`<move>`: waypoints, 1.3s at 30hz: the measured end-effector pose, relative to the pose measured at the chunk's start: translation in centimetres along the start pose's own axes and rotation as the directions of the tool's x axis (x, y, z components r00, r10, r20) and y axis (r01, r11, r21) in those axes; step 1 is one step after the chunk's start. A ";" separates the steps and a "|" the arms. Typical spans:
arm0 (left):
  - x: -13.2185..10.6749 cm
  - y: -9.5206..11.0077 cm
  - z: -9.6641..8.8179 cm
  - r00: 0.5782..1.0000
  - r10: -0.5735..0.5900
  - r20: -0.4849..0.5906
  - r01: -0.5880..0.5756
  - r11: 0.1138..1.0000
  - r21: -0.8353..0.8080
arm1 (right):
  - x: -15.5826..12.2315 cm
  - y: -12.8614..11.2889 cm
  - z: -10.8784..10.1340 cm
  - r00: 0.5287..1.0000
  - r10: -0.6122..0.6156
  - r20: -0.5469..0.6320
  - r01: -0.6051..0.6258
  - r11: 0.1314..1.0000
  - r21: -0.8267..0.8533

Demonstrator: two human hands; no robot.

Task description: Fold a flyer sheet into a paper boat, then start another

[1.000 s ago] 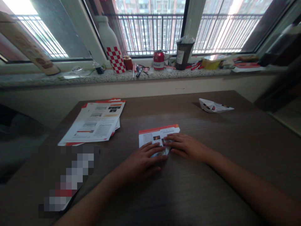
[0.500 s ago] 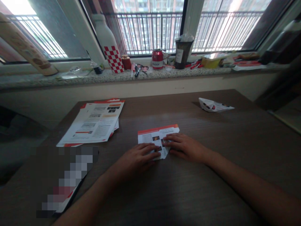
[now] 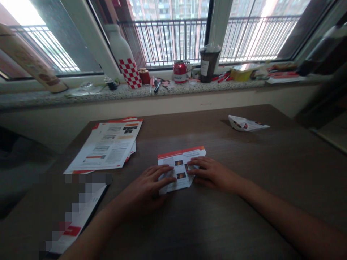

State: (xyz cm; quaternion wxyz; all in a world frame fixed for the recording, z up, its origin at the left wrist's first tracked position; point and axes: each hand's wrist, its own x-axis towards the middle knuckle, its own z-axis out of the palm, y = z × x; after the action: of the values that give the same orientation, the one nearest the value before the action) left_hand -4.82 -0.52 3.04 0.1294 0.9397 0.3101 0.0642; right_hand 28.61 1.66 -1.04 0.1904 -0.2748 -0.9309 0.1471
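Observation:
A folded sheet of printed paper lies on the brown table in front of me, with an orange-red strip along its far edge and small dark pictures on it. My left hand rests at the paper's left side, fingers stretched out and apart over it. From the right, my right hand lays its outstretched fingers on the paper's right part. The sheet's lower right corner looks angled, partly hidden by that hand. Neither hand grips anything.
A folded paper boat sits at the table's far right. Printed sheets are stacked at the far left, with a partly blurred flat item nearer. On the windowsill stand a checkered bottle, a red can and a dark drink cup.
My left hand has slid left across the paper, uncovering more of its printed middle. My right hand stays on the right part. The whole view has shifted slightly.

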 end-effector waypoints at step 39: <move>1.2 -1.7 0.4 0.966 -0.048 -0.254 -0.008 0.977 -0.215 | 0.2 -0.3 -0.1 1.000 -0.027 0.003 0.027 0.999 0.025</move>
State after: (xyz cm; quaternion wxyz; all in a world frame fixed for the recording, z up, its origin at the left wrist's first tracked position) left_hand -4.77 1.46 2.21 0.1890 0.9007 0.3251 0.2175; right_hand 28.33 1.50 -0.81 0.1940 -0.2596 -0.9330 0.1564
